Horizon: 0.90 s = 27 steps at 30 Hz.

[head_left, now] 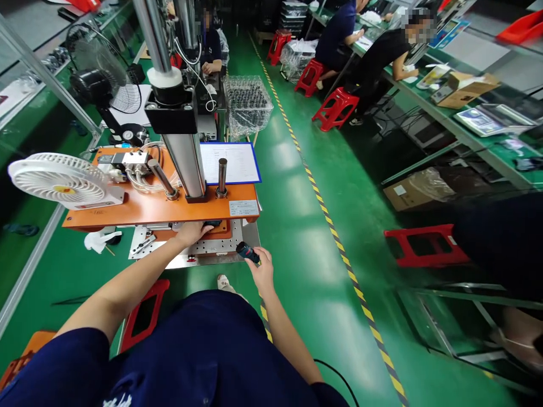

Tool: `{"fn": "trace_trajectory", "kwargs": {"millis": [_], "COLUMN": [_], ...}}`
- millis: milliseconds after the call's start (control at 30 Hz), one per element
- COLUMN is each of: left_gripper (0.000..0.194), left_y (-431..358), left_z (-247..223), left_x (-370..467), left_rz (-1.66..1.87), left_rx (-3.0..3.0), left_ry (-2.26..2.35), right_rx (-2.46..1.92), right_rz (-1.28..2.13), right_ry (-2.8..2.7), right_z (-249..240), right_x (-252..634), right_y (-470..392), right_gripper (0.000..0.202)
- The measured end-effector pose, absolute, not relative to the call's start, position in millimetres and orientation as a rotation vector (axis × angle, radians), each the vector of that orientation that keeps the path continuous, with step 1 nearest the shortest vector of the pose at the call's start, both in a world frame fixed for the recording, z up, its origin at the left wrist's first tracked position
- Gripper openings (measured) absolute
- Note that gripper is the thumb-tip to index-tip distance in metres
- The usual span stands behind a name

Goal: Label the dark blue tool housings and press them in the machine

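Green floor [292,226] lies open right of the orange plate [169,213] and metal base [212,247]. Left hand [192,233] reaches under the plate's near edge, finger closure unclear; right hand [263,270] grips a dark cylinder [247,252] by the base's near right corner.

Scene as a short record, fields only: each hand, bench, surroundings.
left hand: left hand under the front edge of the orange plate, fingers at a dark part; hold unclear
right hand: right hand holds a dark cylinder off the plate's front right
on plate: white fan at left; metal column near middle
behind plate: blue-edged sheet
floor: green, striped line
across aisle: seated people
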<state>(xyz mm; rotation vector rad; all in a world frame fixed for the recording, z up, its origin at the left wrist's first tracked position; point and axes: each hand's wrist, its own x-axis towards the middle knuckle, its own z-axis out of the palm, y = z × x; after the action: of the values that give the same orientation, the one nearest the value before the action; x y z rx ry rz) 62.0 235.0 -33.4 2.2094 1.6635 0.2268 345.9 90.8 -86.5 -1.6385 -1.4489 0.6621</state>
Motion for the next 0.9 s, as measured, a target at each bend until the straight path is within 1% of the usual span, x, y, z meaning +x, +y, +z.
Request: {"fn": "trace_trajectory", "kwargs": {"millis": [100, 267, 367, 633, 800, 900], "left_gripper": [0.037, 0.025, 0.024, 0.029, 0.034, 0.040], "left_y": [230.3, 231.5, 231.8, 219.6, 222.4, 224.3], "left_z": [-34.2, -29.0, -26.3, -28.1, -26.6, -23.5], "left_x": [62.8, 70.3, 73.6, 76.1, 75.3, 77.5], "left_rz": [0.207, 0.197, 0.176, 0.123, 0.082, 0.056], "left_rx": [2.220, 2.246, 2.258, 2.253, 2.268, 2.277], "left_ry": [1.697, 1.712, 1.712, 1.726, 1.691, 1.682], "right_rx": [-1.664, -1.636, -1.605, -1.602, -1.615, -1.616], "right_rz": [0.681, 0.724, 0.762, 0.835, 0.853, 0.853], "right_ry": [-1.407, -1.402, -1.417, -1.402, -1.386, -1.366], "right_z": [-92.2, -94.6, -95.7, -107.8, -113.0, -113.1], "right_x": [355.6, 363.5, 364.6, 367.6, 371.6, 371.2], "right_y": [101.8, 128.6, 139.5, 136.6, 130.2, 130.4], "right_gripper": [0.031, 0.035, 0.034, 0.037, 0.035, 0.035]}}
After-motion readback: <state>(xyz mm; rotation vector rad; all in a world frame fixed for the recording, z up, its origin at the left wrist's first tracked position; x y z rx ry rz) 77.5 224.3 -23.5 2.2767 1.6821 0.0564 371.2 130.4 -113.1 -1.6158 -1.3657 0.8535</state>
